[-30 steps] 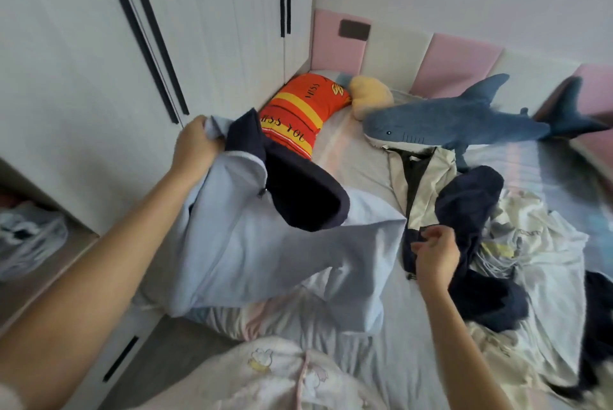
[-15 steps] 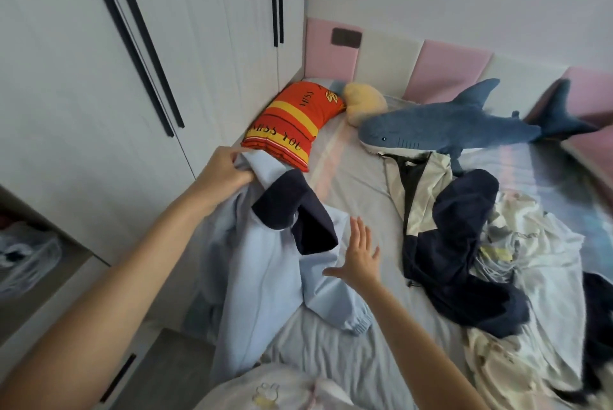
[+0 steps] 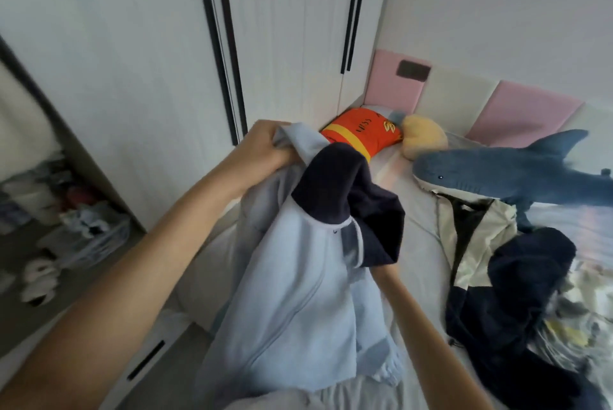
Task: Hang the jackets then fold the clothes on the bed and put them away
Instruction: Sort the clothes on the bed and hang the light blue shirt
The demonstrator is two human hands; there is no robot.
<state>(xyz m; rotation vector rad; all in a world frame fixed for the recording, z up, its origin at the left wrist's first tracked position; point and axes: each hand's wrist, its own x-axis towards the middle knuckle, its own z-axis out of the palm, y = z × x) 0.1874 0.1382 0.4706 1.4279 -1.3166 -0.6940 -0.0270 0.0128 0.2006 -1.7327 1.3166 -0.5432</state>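
Light blue jacket (image 3: 298, 293) held up over the bed's (image 3: 414, 260) near edge.

The left hand (image 3: 262, 147), arm stretched toward 11 o'clock, has its grip clamped on the jacket's top edge. The right forearm reaches up under the jacket's navy hood, and the right hand is hidden there, so I cannot tell its grip. On the bed I count one orange pillow (image 3: 365, 134) and one yellow cushion (image 3: 423, 141) at 12 o'clock, one plush shark (image 3: 504, 174) at 2, and one loose pile of clothes (image 3: 517, 293) at 3.
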